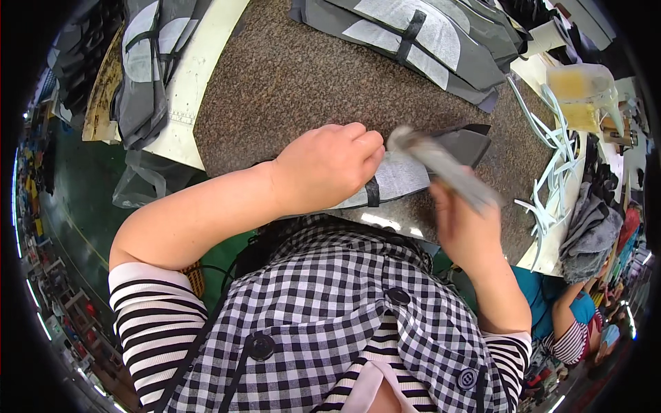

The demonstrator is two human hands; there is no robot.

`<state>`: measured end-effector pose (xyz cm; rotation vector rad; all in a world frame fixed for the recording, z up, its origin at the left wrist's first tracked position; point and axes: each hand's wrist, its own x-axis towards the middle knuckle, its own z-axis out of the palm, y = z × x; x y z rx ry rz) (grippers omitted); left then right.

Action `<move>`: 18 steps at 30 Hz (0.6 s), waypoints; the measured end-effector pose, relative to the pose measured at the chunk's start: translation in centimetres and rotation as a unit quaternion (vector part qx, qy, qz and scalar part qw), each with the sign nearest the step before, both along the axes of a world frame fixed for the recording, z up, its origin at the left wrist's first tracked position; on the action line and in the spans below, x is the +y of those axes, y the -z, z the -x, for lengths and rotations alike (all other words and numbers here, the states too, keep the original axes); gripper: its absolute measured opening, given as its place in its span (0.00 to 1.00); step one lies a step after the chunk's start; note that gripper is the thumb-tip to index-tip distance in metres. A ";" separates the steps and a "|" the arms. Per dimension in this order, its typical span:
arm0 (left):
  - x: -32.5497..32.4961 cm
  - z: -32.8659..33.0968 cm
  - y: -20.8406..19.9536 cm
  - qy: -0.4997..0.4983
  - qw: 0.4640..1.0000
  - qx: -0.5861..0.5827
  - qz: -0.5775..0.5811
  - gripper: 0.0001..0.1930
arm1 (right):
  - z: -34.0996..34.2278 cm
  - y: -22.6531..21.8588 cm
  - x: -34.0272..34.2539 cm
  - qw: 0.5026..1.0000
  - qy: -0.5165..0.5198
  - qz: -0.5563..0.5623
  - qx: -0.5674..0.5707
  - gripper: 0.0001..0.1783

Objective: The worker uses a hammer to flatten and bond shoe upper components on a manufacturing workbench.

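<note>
My left hand (334,165) is closed in a loose fist, gripping a flat dark grey piece (465,148) that lies along the table's near edge. The fingertips and their hold are hidden beneath the hand. A white patch (403,177) and a black strap (372,193) show on this piece. In my right hand (468,224), closed round its lower end, is a long grey tool (447,165) that looks like a hammer. Smeared by motion, the tool slants over the piece, its blunt end close to my left knuckles. Contact between tool and piece cannot be made out.
Stacks of grey pieces with white patches and black straps lie at the far side (413,41) and far left (144,76). On the right are pale strips (551,158), a clear container with yellow contents (582,93) and a grey cloth (592,230). Another person (571,323) sits lower right.
</note>
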<state>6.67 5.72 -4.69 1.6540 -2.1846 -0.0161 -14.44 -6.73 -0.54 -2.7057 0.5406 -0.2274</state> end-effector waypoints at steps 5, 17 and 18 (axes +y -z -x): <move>0.4 -0.2 0.1 -0.007 1.000 -0.003 0.030 0.13 | -0.6 -0.2 0.4 0.999 0.025 -0.007 0.024 0.11; 2.2 -0.6 0.3 -0.115 0.992 0.055 0.016 0.05 | -1.1 -0.1 2.2 0.996 0.028 -0.047 0.076 0.11; 2.4 -0.9 0.5 -0.148 0.979 0.138 -0.003 0.05 | -1.0 -0.2 2.3 0.995 0.022 -0.050 0.082 0.11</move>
